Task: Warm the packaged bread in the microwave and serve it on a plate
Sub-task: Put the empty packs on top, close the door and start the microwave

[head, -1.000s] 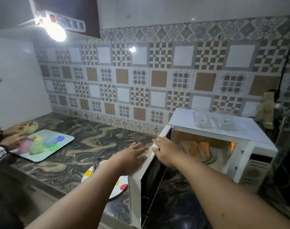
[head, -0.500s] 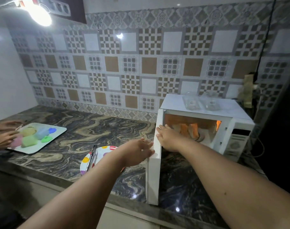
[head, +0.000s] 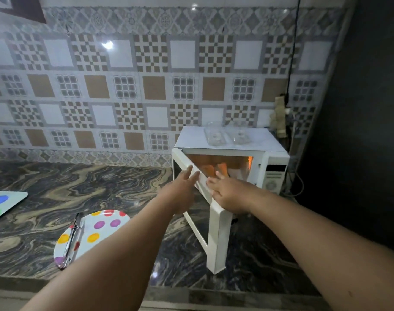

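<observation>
At worktop's back right corner, microwave [head: 234,162] lit, door [head: 205,212] half open. My left hand [head: 180,191] flat on door's outer face, fingers straight. My right hand [head: 229,194] rests on door's top edge, fingers relaxed. Bread [head: 214,169] inside cavity. Spotted plate [head: 90,234] near front edge, tongs [head: 72,239] across it.

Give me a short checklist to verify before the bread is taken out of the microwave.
1. Microwave door open: ok, it stands swung out.
2. Bread visible inside: ok, orange pieces in the lit cavity.
3. Right hand free to reach in: ok, open at the door's top edge.
4. Left hand free: ok, open, fingers touching the door.
5. Plate ready: not ok, tongs lie on it.
6. Bread temperature: cannot tell.
</observation>
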